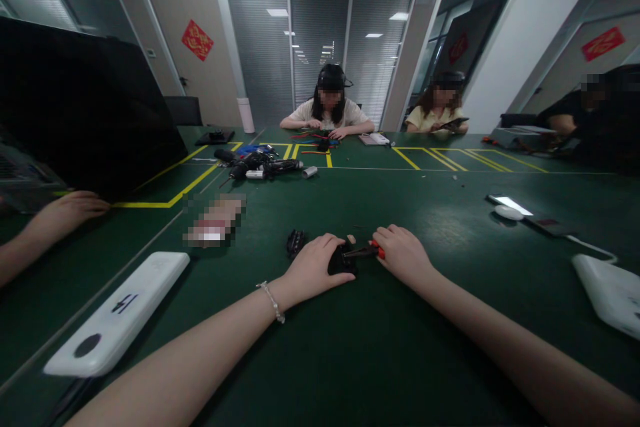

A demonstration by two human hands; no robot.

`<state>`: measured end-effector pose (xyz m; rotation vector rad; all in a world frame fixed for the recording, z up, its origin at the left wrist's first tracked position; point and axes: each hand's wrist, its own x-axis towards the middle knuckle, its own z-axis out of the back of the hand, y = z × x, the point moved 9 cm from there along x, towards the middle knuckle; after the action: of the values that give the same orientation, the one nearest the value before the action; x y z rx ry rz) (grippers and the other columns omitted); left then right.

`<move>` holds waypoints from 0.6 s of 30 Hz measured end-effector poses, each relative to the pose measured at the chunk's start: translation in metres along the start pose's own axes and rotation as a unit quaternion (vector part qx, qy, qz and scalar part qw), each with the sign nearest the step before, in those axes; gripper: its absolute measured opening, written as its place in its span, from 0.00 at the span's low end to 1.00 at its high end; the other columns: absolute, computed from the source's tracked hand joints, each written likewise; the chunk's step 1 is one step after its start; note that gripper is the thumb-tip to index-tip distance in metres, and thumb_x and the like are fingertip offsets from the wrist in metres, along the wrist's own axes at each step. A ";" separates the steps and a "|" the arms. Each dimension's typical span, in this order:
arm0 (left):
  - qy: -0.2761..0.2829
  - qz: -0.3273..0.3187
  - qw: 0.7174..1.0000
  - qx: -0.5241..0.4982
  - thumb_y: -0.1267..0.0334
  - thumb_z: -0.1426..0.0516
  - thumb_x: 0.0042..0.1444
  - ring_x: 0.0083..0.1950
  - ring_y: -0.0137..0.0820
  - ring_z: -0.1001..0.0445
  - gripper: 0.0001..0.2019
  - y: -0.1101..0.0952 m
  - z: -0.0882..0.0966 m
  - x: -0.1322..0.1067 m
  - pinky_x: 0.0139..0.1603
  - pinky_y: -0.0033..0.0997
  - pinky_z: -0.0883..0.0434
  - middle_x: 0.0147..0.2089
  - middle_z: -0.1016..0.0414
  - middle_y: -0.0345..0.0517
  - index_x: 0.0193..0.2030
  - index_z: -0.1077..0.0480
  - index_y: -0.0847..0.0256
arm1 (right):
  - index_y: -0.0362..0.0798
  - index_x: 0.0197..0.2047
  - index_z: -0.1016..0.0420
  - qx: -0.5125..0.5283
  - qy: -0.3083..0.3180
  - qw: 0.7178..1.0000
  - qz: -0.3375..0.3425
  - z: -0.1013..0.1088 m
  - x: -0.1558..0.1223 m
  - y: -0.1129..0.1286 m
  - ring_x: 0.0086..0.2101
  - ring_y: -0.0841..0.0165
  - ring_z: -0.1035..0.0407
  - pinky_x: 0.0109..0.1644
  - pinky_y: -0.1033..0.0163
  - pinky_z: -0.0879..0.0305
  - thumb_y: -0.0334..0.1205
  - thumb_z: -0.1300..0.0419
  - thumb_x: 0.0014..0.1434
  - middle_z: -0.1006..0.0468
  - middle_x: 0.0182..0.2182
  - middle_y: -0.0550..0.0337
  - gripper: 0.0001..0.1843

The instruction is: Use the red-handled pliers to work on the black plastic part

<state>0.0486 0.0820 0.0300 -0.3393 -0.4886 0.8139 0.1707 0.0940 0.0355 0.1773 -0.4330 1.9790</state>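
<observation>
My left hand (315, 265) rests on the green table (380, 347) with its fingers curled over a small black part (342, 260), pressing it down. My right hand (403, 253) is closed round a small tool with a red handle (379, 251); its dark tip points left onto the black part. Another small black piece (295, 242) lies just left of my left hand, untouched. A beaded bracelet (273, 301) sits on my left wrist.
A white oblong device (117, 313) lies at front left and another (607, 290) at right. A phone (507, 203) and a white puck (509, 213) lie at right. A pile of tools (263, 165) sits mid-table. Another person's hand (65, 210) rests at left; three people sit at the far side.
</observation>
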 end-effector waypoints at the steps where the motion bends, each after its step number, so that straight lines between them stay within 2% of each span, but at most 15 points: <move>1: -0.001 -0.002 1.000 0.000 0.48 0.43 0.45 0.46 0.38 0.34 0.26 0.000 0.000 0.000 0.46 0.39 0.36 0.47 0.36 0.46 0.49 0.40 0.58 | 0.45 0.33 0.31 0.000 -0.003 1.000 0.002 0.001 0.000 0.000 0.35 0.65 0.37 0.39 0.59 0.41 0.33 0.43 0.45 0.29 0.34 0.55 0.08; 18: 0.007 0.006 1.000 -0.001 0.48 0.44 0.45 0.46 0.37 0.34 0.26 0.000 0.000 0.000 0.45 0.38 0.35 0.47 0.36 0.45 0.49 0.40 0.57 | 0.45 0.34 0.31 -0.005 -0.003 1.000 0.003 -0.001 0.000 -0.003 0.35 0.64 0.37 0.40 0.58 0.41 0.34 0.43 0.47 0.29 0.34 0.55 0.09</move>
<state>0.0484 0.0819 0.0300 -0.3503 -0.4756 0.8223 0.1734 0.0957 0.0350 0.1765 -0.4477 1.9831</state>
